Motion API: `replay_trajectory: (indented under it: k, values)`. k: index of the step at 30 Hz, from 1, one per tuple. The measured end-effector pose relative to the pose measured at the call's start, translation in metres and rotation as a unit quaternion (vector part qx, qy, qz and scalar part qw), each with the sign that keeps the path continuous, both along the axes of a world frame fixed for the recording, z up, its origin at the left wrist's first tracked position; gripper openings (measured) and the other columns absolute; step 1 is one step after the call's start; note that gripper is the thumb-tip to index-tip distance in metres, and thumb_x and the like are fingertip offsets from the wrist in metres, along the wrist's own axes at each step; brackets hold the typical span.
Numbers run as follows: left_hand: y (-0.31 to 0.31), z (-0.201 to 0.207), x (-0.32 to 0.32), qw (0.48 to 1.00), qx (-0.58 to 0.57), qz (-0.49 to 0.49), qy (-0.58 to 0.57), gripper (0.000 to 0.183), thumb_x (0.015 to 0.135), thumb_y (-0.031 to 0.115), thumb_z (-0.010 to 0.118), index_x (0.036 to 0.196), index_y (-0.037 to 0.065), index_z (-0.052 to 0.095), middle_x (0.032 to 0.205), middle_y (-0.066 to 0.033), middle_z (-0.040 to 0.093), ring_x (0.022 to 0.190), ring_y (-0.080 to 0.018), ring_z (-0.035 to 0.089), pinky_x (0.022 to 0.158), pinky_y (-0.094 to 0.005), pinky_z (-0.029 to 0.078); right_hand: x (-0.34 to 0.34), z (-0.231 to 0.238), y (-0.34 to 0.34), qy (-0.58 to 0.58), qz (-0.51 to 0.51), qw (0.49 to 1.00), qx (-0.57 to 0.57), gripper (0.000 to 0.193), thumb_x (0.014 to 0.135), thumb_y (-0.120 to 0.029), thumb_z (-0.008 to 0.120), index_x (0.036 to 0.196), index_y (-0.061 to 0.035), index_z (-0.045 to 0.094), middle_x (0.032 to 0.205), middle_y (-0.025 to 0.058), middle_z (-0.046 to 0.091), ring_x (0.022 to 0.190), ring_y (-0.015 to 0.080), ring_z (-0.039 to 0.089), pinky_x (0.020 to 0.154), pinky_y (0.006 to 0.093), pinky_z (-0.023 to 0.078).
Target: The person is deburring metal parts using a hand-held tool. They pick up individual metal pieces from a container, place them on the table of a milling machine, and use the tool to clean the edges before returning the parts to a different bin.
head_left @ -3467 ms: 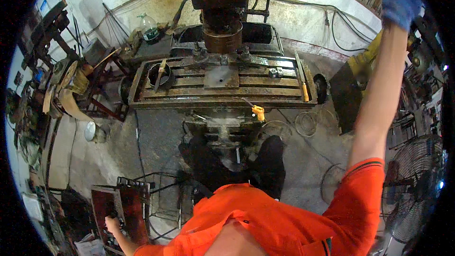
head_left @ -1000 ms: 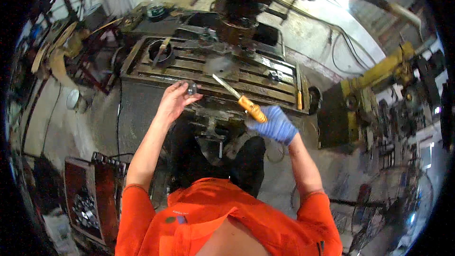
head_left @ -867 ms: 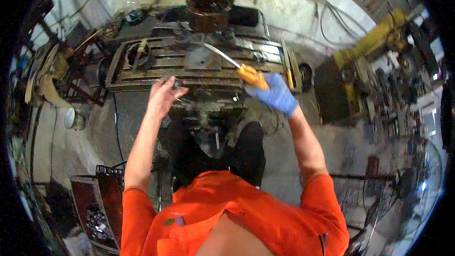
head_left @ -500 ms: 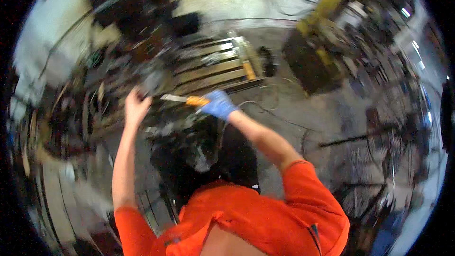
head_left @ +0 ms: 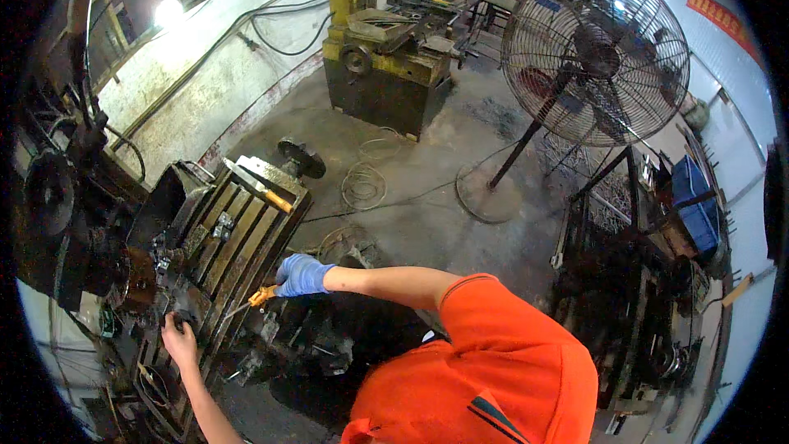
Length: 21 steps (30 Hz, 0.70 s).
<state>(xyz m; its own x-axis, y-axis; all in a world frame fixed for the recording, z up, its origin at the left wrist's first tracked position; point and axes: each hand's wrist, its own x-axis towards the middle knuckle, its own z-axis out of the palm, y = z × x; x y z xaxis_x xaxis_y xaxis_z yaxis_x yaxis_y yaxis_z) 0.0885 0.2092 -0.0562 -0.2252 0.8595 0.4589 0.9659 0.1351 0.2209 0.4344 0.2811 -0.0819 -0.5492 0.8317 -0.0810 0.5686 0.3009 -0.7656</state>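
My right hand, in a blue glove, is closed around the yellow handle of a tool with a narrow metal blade. The blade points left, toward my bare left hand. The left hand's thumb and fingers are curled together beside dark machine parts; whatever lies between them is too dark to name. Both hands are at the near edge of a slotted metal machine table. On that table rest a file-like tool with an orange handle and a small shiny metal block.
A black handwheel juts from the table's far end. Beyond stands a yellow and dark machine. A large caged fan is on the right, its cable crossing the floor. A blue crate sits at far right.
The view has swung to the right, bringing the fan and yellow machine into sight. Both hands now appear lower and further left in view, with the yellow-handled tool still in the right one.
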Motion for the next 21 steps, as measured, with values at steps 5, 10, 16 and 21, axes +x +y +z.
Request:
replay_trajectory:
  k: [5, 10, 16, 21]
  values:
    - [-0.026, 0.014, -0.011, 0.99, -0.123, 0.063, -0.003, 0.03, 0.075, 0.014, 0.058, 0.102, 0.002, 0.054, 0.086, -0.0193, 0.06, 0.083, -0.0356, 0.056, 0.07, -0.0439, 0.045, 0.001, 0.03, -0.014, -0.054, 0.072, 0.995, 0.037, 0.035, 0.07, -0.034, 0.06, 0.089, -0.005, 0.064, 0.08, 0.0166, 0.062, 0.075, 0.0297, 0.061, 0.068, 0.0378, 0.046]
    - [0.001, 0.027, 0.019, 0.986, -0.095, 0.13, -0.035, 0.027, 0.073, 0.022, 0.054, 0.096, 0.009, 0.057, 0.083, -0.0157, 0.061, 0.081, -0.0337, 0.057, 0.068, -0.0444, 0.045, 0.044, 0.008, -0.009, 0.001, 0.021, 1.0, 0.003, 0.034, 0.072, -0.036, 0.06, 0.084, -0.0041, 0.065, 0.079, 0.0158, 0.063, 0.07, 0.0272, 0.06, 0.066, 0.0357, 0.046]
    - [0.036, 0.006, -0.001, 0.996, 0.005, 0.071, -0.057, 0.022, 0.072, 0.015, 0.056, 0.093, 0.006, 0.059, 0.083, -0.0171, 0.061, 0.076, -0.0334, 0.059, 0.067, -0.0434, 0.047, 0.077, 0.018, -0.013, 0.078, -0.099, 0.99, -0.063, 0.023, 0.075, -0.015, 0.066, 0.09, 0.0026, 0.065, 0.074, 0.0045, 0.064, 0.064, 0.0074, 0.054, 0.057, 0.0227, 0.043]
    - [0.049, 0.002, 0.002, 0.996, 0.039, 0.066, -0.052, 0.021, 0.072, 0.016, 0.058, 0.09, 0.004, 0.058, 0.081, -0.0171, 0.061, 0.075, -0.0329, 0.059, 0.066, -0.0429, 0.048, 0.101, 0.01, 0.009, 0.062, -0.078, 0.994, 0.049, 0.021, 0.075, -0.014, 0.065, 0.087, 0.0023, 0.065, 0.072, 0.0055, 0.065, 0.063, 0.0077, 0.055, 0.057, 0.0229, 0.043]
